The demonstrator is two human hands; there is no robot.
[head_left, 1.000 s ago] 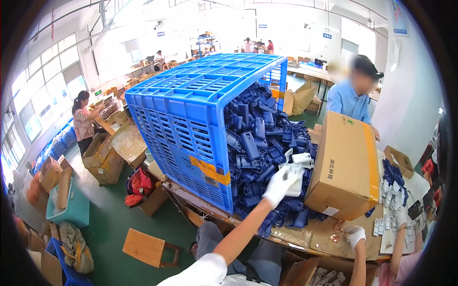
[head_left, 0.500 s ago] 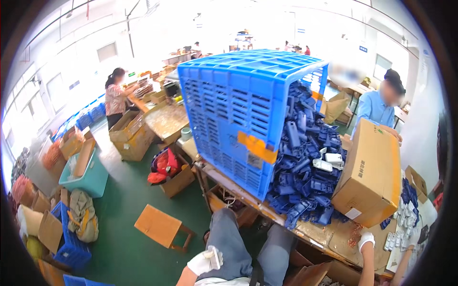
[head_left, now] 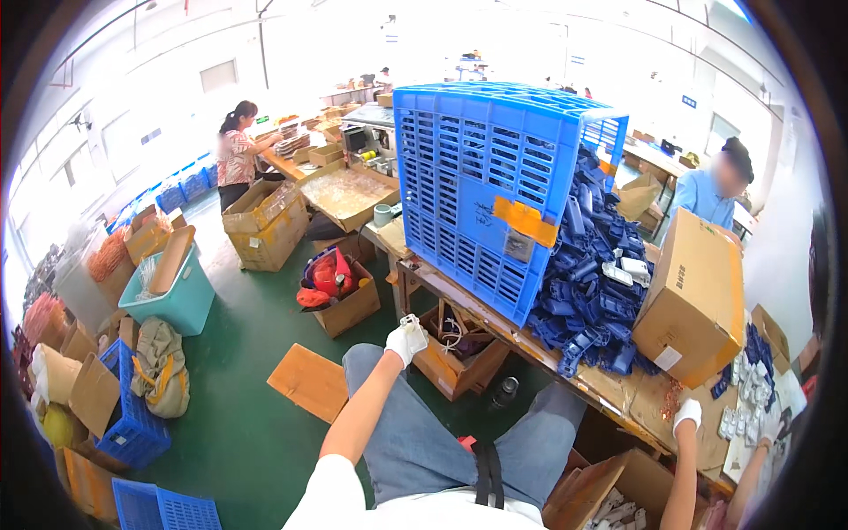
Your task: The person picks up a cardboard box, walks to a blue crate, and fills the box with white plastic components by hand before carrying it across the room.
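left hand (head_left: pixel 407 338) grip clamped on small white part, right hand (head_left: pixel 686 413) flat on tabletop (head_left: pixel 609 389); sorting step, next needs reach to blue parts pile (head_left: pixel 587 291)

**Blue Crate, Brown Boxes, Green Floor**

The tipped crate (head_left: pixel 481 177) is bright blue with a slotted grid pattern and an orange tape patch. Spilling from its right, the plastic parts (head_left: pixel 592 283) are dark navy. Right of them, the cardboard box (head_left: pixel 693 296) is plain tan. Below the crate, the left hand (head_left: pixel 406 340) and right hand (head_left: pixel 686 413) wear white gloves. Left of the crate the floor (head_left: pixel 238 353) is dark green, the tub (head_left: pixel 181 296) teal.
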